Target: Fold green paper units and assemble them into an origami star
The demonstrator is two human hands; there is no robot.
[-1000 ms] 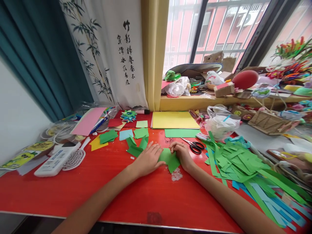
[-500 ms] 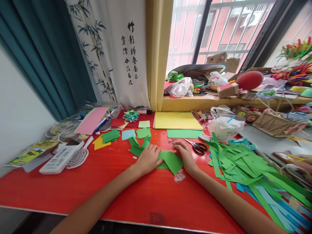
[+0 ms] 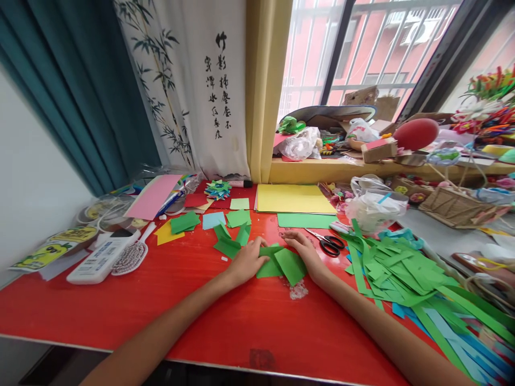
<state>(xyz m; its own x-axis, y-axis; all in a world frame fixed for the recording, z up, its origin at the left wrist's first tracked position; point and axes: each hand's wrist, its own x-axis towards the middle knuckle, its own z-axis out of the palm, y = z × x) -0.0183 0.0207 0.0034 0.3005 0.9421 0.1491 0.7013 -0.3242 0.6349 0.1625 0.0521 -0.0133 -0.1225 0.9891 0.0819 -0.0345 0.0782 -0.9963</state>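
Observation:
A folded green paper piece lies on the red table between my hands. My left hand rests on its left part, fingers bent and pinching a flap at the top. My right hand presses the upper right edge with fingers curled onto the paper. Black-handled scissors lie just right of my right hand.
More green, blue and yellow paper squares lie beyond my hands, with a yellow sheet behind. A heap of green and blue strips fills the right side. A white remote and brush sit left. The windowsill is cluttered.
The paper has been folded further: a flap now stands up at the top between my hands. My left hand's fingers drew in from flat to a pinch. The view shifted slightly.

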